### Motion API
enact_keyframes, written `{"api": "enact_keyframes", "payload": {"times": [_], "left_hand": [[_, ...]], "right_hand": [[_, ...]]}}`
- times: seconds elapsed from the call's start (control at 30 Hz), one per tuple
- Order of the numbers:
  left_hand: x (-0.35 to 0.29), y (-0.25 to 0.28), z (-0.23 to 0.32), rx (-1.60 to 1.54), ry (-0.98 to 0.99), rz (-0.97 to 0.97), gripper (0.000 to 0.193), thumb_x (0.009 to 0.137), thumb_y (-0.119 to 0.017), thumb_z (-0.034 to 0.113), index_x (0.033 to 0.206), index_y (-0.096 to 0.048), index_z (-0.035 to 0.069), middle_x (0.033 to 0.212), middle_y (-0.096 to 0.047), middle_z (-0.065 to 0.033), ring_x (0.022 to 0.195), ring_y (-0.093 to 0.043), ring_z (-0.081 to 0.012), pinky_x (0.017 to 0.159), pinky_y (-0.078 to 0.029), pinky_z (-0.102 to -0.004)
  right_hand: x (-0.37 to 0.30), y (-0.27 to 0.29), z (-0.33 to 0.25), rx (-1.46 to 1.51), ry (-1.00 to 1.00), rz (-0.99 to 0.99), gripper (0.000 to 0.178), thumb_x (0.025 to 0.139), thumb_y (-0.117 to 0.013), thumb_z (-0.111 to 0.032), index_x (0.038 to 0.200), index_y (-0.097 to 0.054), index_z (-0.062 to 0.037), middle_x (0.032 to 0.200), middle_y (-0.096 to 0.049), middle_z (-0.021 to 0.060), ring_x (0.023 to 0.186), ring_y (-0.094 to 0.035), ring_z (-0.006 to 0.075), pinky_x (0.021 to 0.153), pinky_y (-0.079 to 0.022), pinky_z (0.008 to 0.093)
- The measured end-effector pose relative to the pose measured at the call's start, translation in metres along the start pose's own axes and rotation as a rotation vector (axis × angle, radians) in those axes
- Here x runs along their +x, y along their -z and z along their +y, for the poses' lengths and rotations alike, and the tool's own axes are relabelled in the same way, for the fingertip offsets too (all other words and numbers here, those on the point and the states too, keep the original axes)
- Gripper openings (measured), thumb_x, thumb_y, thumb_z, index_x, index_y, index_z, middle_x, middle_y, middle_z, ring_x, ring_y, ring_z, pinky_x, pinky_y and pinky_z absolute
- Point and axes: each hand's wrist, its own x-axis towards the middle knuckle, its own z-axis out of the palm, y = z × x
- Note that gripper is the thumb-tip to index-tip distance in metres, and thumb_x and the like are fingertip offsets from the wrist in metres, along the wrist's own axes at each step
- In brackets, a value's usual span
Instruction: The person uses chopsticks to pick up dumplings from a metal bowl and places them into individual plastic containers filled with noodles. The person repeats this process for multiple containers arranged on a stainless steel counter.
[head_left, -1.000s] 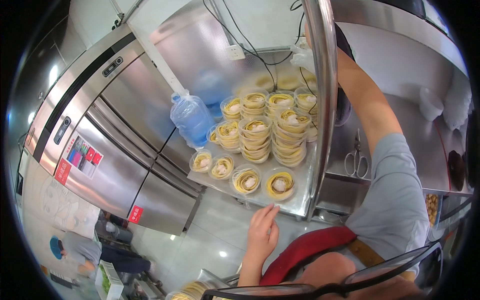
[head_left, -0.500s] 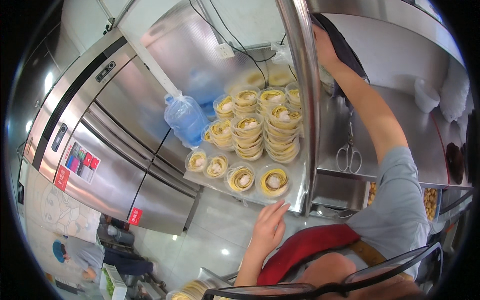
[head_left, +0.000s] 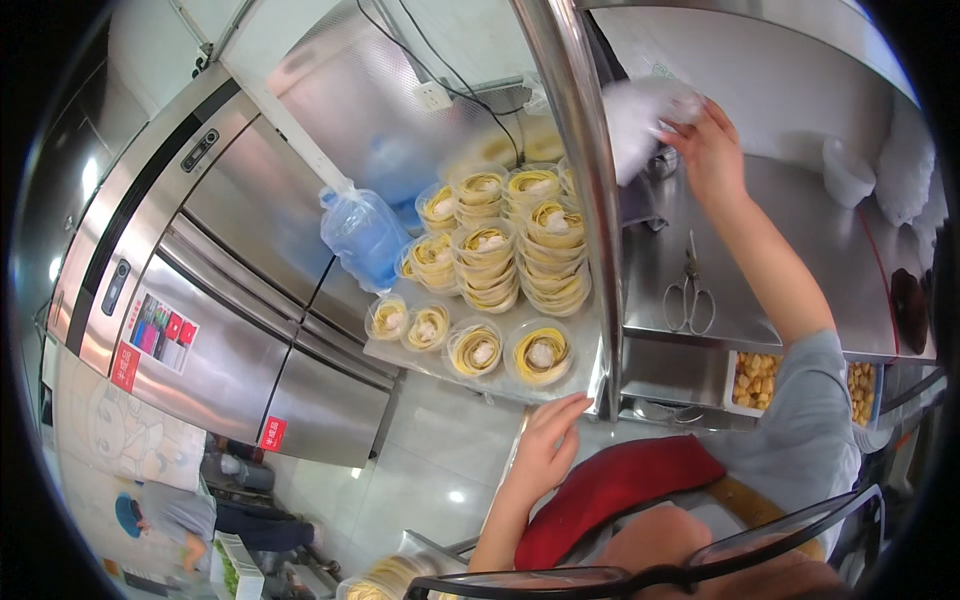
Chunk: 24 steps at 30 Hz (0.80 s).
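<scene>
My right hand (head_left: 712, 155) is raised over the steel worktop on the right, its fingers pinching a white plastic bag (head_left: 645, 115) blurred by motion. The bag hangs beside the steel post and partly covers a dark cloth-like thing (head_left: 640, 208). Below the front edge of the left-hand counter, my left hand (head_left: 547, 450) holds nothing, its fingers stretched out. Nearest to it is a clear plastic bowl (head_left: 540, 352) of coiled yellow strands with a pale lump in the middle. Similar bowls (head_left: 487, 270) stand stacked behind it. Scissors (head_left: 689, 303) lie on the worktop.
A steel post (head_left: 580, 130) rises between the two counters. A blue water jug (head_left: 362, 235) in clear plastic stands behind the bowls. The steel fridge (head_left: 250, 290) is at the left. Trays of yellowish pieces (head_left: 757, 380) sit below the worktop. Another person (head_left: 180, 520) works at lower left.
My right hand has come back toward me and right from behind the post, now with the white plastic bag. My left hand stays nearly in place. The view has shifted slightly.
</scene>
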Motion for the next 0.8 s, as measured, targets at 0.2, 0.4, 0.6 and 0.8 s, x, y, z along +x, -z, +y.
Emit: {"api": "enact_keyframes", "payload": {"times": [0.2, 0.4, 0.6, 0.8], "left_hand": [[0.026, -0.032, 0.005, -0.462, 0.169, -0.254, 0.043, 0.092, -0.044, -0.005, 0.132, -0.054, 0.006, 0.133, -0.053, -0.0091, 0.119, -0.053, -0.0179, 0.094, -0.048, -0.0317], [0.103, -0.094, 0.054, -0.923, 0.055, 0.030, 0.069, 0.090, -0.058, 0.003, 0.147, -0.021, 0.004, 0.135, -0.041, -0.0131, 0.111, -0.051, -0.0185, 0.085, -0.047, -0.0313], [0.097, -0.100, 0.023, -0.919, 0.553, -0.152, 0.024, 0.096, -0.052, 0.018, 0.113, -0.057, 0.001, 0.078, -0.062, -0.0051, 0.052, -0.051, -0.0086, 0.044, -0.038, -0.0202], [0.088, -0.104, 0.009, -1.057, 0.553, -0.104, 0.029, 0.095, -0.046, 0.018, 0.118, -0.054, 0.001, 0.084, -0.066, -0.0147, 0.054, -0.057, -0.0140, 0.040, -0.037, -0.0212]], "right_hand": [[-0.085, 0.048, -0.044, -0.012, -0.145, 0.028, 0.027, 0.095, -0.041, -0.007, 0.117, -0.052, 0.0060, 0.120, -0.060, 0.0234, 0.105, -0.063, 0.0285, 0.091, -0.052, 0.0400], [-0.171, 0.045, -0.022, -0.002, -0.348, 0.010, 0.012, 0.096, -0.052, -0.012, 0.098, -0.059, -0.0020, 0.101, -0.068, 0.0152, 0.086, -0.067, 0.0183, 0.073, -0.055, 0.0307], [-0.150, 0.080, -0.025, 0.182, -0.292, 0.311, 0.015, 0.096, -0.058, -0.017, 0.090, -0.053, -0.0052, 0.074, -0.054, 0.0001, 0.063, -0.051, 0.0104, 0.061, -0.045, 0.0242], [-0.137, 0.105, -0.044, 0.139, -0.482, 0.359, 0.025, 0.095, -0.061, -0.028, 0.085, -0.056, -0.0056, 0.075, -0.055, -0.0012, 0.064, -0.047, 0.0082, 0.060, -0.039, 0.0226]]}}
